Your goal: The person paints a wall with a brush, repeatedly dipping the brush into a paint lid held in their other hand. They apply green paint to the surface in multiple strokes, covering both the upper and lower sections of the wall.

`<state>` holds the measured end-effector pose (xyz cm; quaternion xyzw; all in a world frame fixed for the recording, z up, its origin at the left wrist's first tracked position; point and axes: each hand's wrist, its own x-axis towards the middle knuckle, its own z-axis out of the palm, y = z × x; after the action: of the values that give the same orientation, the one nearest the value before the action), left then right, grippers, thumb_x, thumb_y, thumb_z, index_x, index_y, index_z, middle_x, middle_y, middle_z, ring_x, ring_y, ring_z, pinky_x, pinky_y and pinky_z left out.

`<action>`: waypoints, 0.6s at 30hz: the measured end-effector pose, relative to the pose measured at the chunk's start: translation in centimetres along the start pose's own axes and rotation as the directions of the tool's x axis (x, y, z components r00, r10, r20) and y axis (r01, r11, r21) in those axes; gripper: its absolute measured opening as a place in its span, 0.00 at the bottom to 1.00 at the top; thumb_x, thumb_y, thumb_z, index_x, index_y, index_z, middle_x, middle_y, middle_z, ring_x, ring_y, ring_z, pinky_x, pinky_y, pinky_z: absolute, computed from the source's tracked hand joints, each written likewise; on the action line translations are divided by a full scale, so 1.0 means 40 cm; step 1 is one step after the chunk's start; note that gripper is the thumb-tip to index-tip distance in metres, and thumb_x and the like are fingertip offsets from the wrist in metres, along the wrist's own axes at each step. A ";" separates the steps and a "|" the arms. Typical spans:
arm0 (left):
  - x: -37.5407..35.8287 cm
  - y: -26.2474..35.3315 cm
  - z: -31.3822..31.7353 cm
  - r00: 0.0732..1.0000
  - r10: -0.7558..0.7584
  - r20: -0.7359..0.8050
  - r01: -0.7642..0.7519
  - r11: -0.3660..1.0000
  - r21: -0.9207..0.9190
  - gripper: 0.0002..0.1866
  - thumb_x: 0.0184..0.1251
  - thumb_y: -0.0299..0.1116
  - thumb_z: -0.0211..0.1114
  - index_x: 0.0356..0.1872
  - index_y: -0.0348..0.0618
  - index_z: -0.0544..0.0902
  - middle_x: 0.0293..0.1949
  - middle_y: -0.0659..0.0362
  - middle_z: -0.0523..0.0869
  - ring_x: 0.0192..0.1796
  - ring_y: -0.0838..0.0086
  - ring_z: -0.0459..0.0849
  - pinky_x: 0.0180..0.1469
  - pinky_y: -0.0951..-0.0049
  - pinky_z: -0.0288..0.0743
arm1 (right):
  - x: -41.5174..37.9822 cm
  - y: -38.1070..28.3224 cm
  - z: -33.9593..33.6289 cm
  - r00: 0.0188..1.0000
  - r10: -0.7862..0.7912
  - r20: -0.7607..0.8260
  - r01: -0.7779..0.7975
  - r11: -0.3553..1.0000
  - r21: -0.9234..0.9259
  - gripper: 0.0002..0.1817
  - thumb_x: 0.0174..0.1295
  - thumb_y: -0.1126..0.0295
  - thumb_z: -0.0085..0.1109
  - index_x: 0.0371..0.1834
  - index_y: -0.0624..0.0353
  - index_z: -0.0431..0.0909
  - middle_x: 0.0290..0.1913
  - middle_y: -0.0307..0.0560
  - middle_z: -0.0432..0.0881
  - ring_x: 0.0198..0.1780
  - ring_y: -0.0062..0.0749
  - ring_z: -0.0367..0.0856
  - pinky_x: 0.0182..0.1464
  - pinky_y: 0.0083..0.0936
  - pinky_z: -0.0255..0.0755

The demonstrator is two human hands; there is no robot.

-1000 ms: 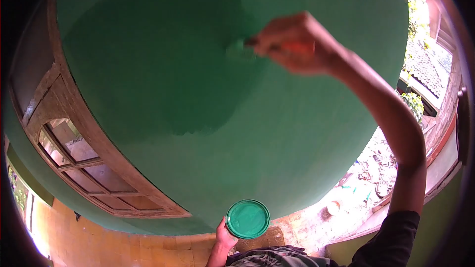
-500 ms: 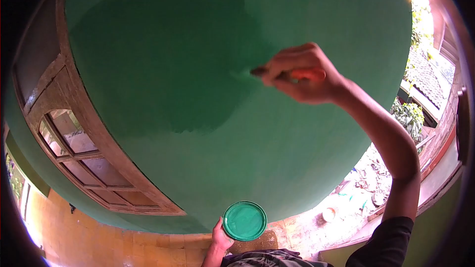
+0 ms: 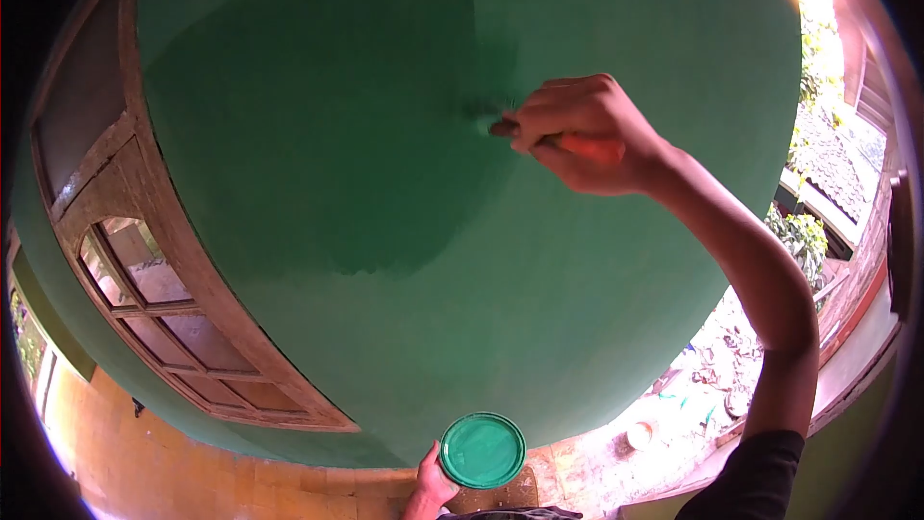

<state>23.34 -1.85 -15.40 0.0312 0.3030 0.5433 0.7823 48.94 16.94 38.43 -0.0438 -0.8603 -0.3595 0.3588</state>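
Note:
My right hand (image 3: 589,135) is raised in front of the green wall (image 3: 577,308), fingers closed round a paintbrush (image 3: 501,126). The bristle end points left and meets the wall at the right border of a darker green patch (image 3: 337,125). Low in the view, my left hand (image 3: 436,480) grips the left side of a round container of green paint (image 3: 483,451), its thumb at the rim. The paint surface faces up toward me.
A wooden door frame with glass panes (image 3: 154,265) borders the wall on the left. Yellowish floor tiles (image 3: 192,467) run below. A pale tub (image 3: 639,436) stands on the littered ground at lower right, near green plants (image 3: 801,236).
The brush and my right hand have moved slightly up along the patch's right border. The paint container and my left hand sit a little lower in view.

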 end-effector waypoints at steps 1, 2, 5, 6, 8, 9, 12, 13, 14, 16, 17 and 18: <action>-0.007 -0.003 0.010 1.000 -0.011 0.006 0.011 1.000 0.006 0.29 0.81 0.55 0.46 0.66 0.43 0.77 0.67 0.50 0.79 0.70 0.55 0.76 0.74 0.47 0.67 | 0.020 -0.008 -0.033 0.979 0.170 0.116 -0.195 0.945 0.264 0.08 0.55 0.78 0.63 0.37 0.54 0.84 0.31 0.38 0.85 0.34 0.34 0.86 0.37 0.27 0.81; -0.015 -0.005 0.014 1.000 -0.010 0.002 0.010 1.000 0.005 0.29 0.81 0.55 0.46 0.66 0.43 0.77 0.67 0.50 0.79 0.70 0.55 0.76 0.74 0.47 0.67 | 0.026 -0.014 -0.051 0.914 0.300 0.272 -0.399 0.781 0.480 0.08 0.56 0.78 0.62 0.38 0.55 0.84 0.31 0.39 0.85 0.33 0.33 0.86 0.39 0.26 0.81; -0.014 -0.005 0.029 0.999 -0.017 -0.044 0.020 0.998 0.059 0.31 0.82 0.56 0.44 0.69 0.42 0.74 0.68 0.51 0.79 0.71 0.56 0.75 0.75 0.48 0.65 | 0.044 0.117 -0.057 0.967 0.238 0.086 -0.253 0.912 0.323 0.09 0.56 0.79 0.62 0.39 0.56 0.83 0.33 0.41 0.85 0.34 0.34 0.87 0.40 0.26 0.82; -0.014 -0.005 0.026 0.999 -0.019 -0.032 0.021 0.998 0.056 0.30 0.81 0.56 0.45 0.68 0.43 0.75 0.68 0.50 0.79 0.71 0.56 0.75 0.74 0.47 0.66 | 0.062 0.135 -0.071 0.967 0.240 0.085 -0.254 0.912 0.321 0.09 0.56 0.79 0.62 0.39 0.56 0.83 0.33 0.41 0.85 0.34 0.34 0.87 0.40 0.26 0.82; -0.005 -0.004 0.023 1.000 -0.014 -0.014 0.015 0.999 0.052 0.29 0.81 0.55 0.45 0.67 0.43 0.76 0.68 0.50 0.79 0.70 0.55 0.75 0.74 0.47 0.66 | 0.112 0.150 -0.110 0.986 0.066 -0.155 -0.081 0.993 -0.090 0.06 0.58 0.82 0.65 0.35 0.59 0.86 0.37 0.45 0.88 0.38 0.34 0.89 0.41 0.26 0.82; -0.002 -0.006 0.020 1.000 -0.015 -0.014 0.016 0.998 0.055 0.30 0.81 0.55 0.46 0.67 0.43 0.76 0.68 0.50 0.79 0.70 0.55 0.75 0.74 0.47 0.66 | 0.122 0.149 -0.114 0.986 0.061 -0.158 -0.076 0.993 -0.091 0.06 0.58 0.82 0.65 0.35 0.59 0.86 0.37 0.45 0.88 0.38 0.34 0.89 0.41 0.26 0.82; 0.000 -0.008 0.015 1.000 -0.003 -0.022 0.004 0.998 0.064 0.30 0.81 0.56 0.44 0.68 0.43 0.75 0.68 0.51 0.79 0.71 0.56 0.75 0.74 0.47 0.66 | 0.123 0.145 -0.103 0.954 -0.004 -0.301 -0.038 0.990 -0.133 0.05 0.58 0.81 0.67 0.36 0.61 0.84 0.36 0.45 0.88 0.37 0.37 0.88 0.41 0.29 0.83; -0.004 -0.013 0.015 1.000 0.005 -0.030 -0.003 0.998 0.067 0.31 0.82 0.56 0.43 0.69 0.43 0.74 0.68 0.51 0.78 0.71 0.56 0.75 0.75 0.48 0.65 | 0.101 0.140 -0.077 0.983 -0.084 -0.165 0.059 0.987 -0.147 0.06 0.58 0.81 0.67 0.37 0.61 0.84 0.37 0.45 0.88 0.37 0.37 0.88 0.40 0.29 0.83; -0.010 -0.016 0.015 0.999 0.005 -0.034 -0.003 0.998 0.063 0.31 0.82 0.56 0.43 0.69 0.43 0.74 0.68 0.51 0.78 0.71 0.56 0.75 0.75 0.48 0.65 | 0.077 0.130 -0.048 0.986 -0.162 -0.026 0.157 0.977 -0.145 0.06 0.57 0.81 0.68 0.37 0.61 0.84 0.37 0.45 0.88 0.37 0.37 0.88 0.40 0.29 0.82; -0.021 -0.013 0.020 0.999 -0.025 -0.034 0.028 0.998 0.063 0.31 0.82 0.56 0.43 0.69 0.43 0.74 0.68 0.51 0.78 0.71 0.57 0.75 0.75 0.47 0.65 | 0.066 0.075 -0.036 0.992 -0.110 -0.063 0.101 0.987 -0.126 0.08 0.55 0.79 0.60 0.37 0.57 0.83 0.32 0.41 0.85 0.33 0.31 0.85 0.42 0.28 0.80; -0.021 -0.013 0.024 0.999 -0.020 -0.033 0.022 0.998 0.059 0.31 0.82 0.56 0.43 0.69 0.43 0.74 0.68 0.51 0.78 0.71 0.57 0.75 0.75 0.47 0.65 | 0.080 0.050 -0.066 0.990 0.131 0.057 -0.139 0.976 0.169 0.06 0.55 0.78 0.61 0.36 0.58 0.82 0.30 0.41 0.85 0.33 0.29 0.85 0.41 0.26 0.79; -0.025 -0.013 0.025 0.999 -0.020 -0.034 0.022 0.998 0.064 0.31 0.82 0.56 0.43 0.69 0.43 0.74 0.68 0.51 0.78 0.71 0.57 0.75 0.75 0.47 0.65 | 0.093 0.029 -0.091 0.918 0.318 0.238 -0.392 0.823 0.411 0.05 0.55 0.78 0.62 0.34 0.59 0.82 0.29 0.41 0.84 0.33 0.27 0.84 0.41 0.24 0.78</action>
<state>24.07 -2.67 -14.32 0.0443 0.3337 0.5255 0.7814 48.71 14.77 43.29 -0.1478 -0.9221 -0.0725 0.3502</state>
